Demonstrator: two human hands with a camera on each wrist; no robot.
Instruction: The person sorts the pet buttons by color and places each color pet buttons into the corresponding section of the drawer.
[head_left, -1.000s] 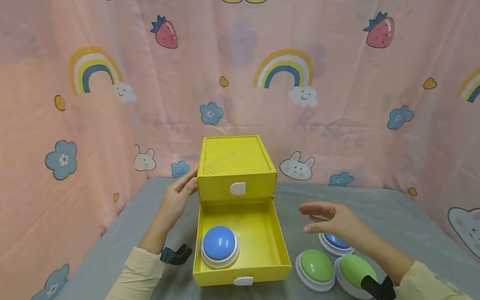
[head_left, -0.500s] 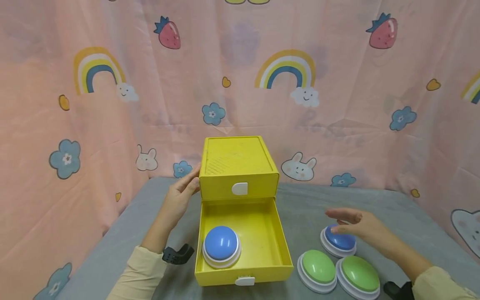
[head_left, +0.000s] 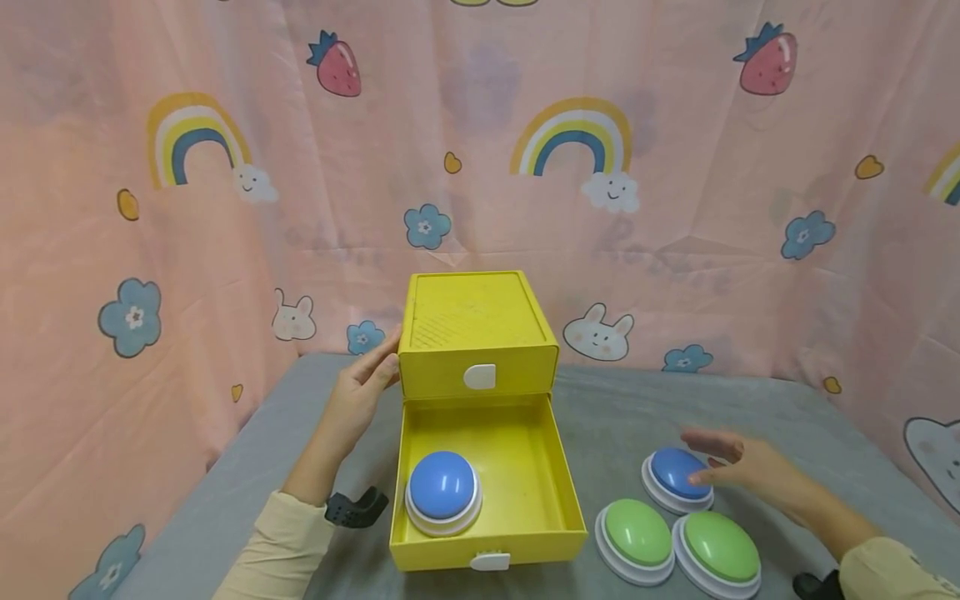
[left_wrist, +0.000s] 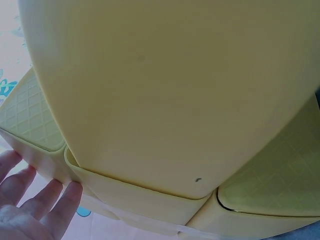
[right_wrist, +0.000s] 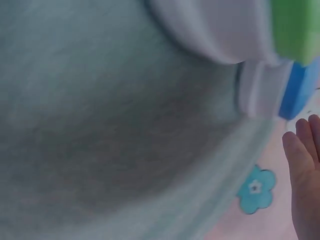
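Observation:
A yellow two-drawer box (head_left: 480, 312) stands mid-table, its lower drawer (head_left: 525, 475) pulled out. Inside that drawer, at the front left, sits a blue dome button with a white base (head_left: 442, 487). My left hand (head_left: 358, 396) rests against the box's left side, fingers fairly straight; the left wrist view shows its fingertips (left_wrist: 70, 192) on the yellow wall. My right hand (head_left: 757, 471) hovers at the right edge of a second blue dome button (head_left: 675, 473), thumb overlapping the dome in the head view. In the right wrist view its fingers (right_wrist: 300, 150) are extended near that button.
Two green dome buttons (head_left: 637, 533) with white bases sit side by side right of the drawer, in front of the second blue one. Grey cloth (head_left: 600, 417) covers the table. A pink patterned curtain (head_left: 480, 225) hangs behind.
My right hand has moved right and down, from beside the box to the second blue button, uncovering it. My left hand has stayed on the box.

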